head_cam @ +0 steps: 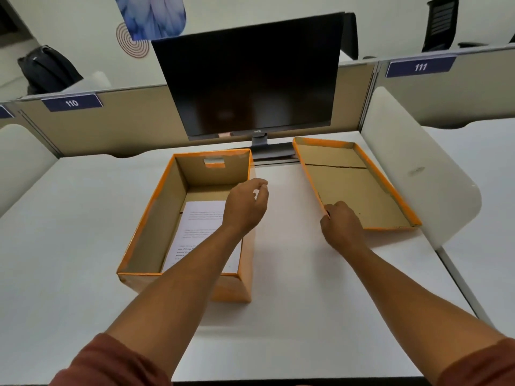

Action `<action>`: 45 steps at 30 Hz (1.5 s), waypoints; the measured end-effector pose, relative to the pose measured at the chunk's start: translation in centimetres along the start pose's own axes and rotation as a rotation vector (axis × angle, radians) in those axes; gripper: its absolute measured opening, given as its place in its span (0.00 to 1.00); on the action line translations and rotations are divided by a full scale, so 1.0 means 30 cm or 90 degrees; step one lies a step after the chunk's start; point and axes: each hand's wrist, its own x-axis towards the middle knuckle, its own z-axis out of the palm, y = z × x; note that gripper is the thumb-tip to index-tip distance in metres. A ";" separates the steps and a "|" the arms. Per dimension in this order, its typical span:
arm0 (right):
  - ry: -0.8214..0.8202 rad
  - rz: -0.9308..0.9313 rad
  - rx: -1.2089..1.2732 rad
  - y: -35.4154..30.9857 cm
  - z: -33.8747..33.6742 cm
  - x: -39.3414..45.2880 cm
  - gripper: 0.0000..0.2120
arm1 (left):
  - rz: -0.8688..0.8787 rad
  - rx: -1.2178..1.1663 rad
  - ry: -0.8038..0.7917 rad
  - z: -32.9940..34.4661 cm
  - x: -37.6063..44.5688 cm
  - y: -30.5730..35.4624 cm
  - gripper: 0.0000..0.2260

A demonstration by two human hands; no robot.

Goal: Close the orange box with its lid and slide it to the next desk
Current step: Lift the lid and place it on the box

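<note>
The orange box (147, 218) stands open on the white desk, left of centre, with printed sheets of paper (200, 218) lying flat inside. Its lid (354, 188) lies upside down to the right, brown inside facing up. My right hand (341, 222) grips the lid's near left corner, fingers curled over the orange rim. Above the box's right wall hovers my left hand (246, 206), fingers apart and holding nothing.
A dark monitor (250, 76) on a stand rises behind the box and lid. A white rounded divider (418, 174) separates this desk from desk 111 on the right. Another divider (19, 160) stands at the left. Beige partition panels run along the back.
</note>
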 end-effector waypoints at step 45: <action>0.024 0.187 1.006 -0.772 -0.285 -0.443 0.13 | -0.346 -0.234 0.111 -0.690 -0.317 -0.308 0.17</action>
